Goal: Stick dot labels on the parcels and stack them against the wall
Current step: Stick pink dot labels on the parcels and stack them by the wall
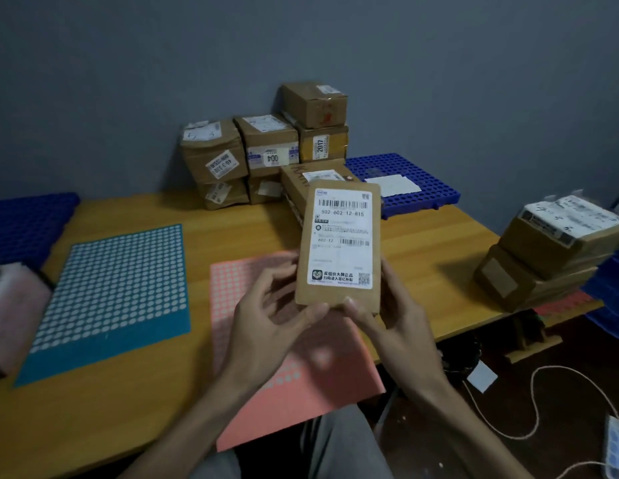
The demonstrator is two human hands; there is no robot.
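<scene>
Right now you grip the flat brown cardboard parcel [339, 243] in both hands, raised off the yellow wooden table [128, 416]: your left hand [263, 319] curls round its lower left edge with the thumb under the bottom corner, and your right hand [397, 316] clasps the lower right edge with its thumb on the front. No dot shows on the face turned to you, so I judge the sticking is yet to be done. Keep 1 hand firm on the parcel and free the other for the pink sheet of round dot labels [301, 395], which lies directly beneath your fingers; the teal sheet of white dot labels [118, 288] lies well out to the left of your left fingers. Press the dot on bare cardboard or a blank patch, clear of the barcodes, so scanning is not spoiled. Just above your thumbs, the white shipping label [342, 233] reads "502 602 12 815" under the top barcode and "602 12" lower down, with Chinese print and a QR code nearest your thumbs. Beyond your fingertips, the stack of brown taped boxes [266, 146] stands against the grey wall [128, 81]; 2 of them show "004" and "2017".
</scene>
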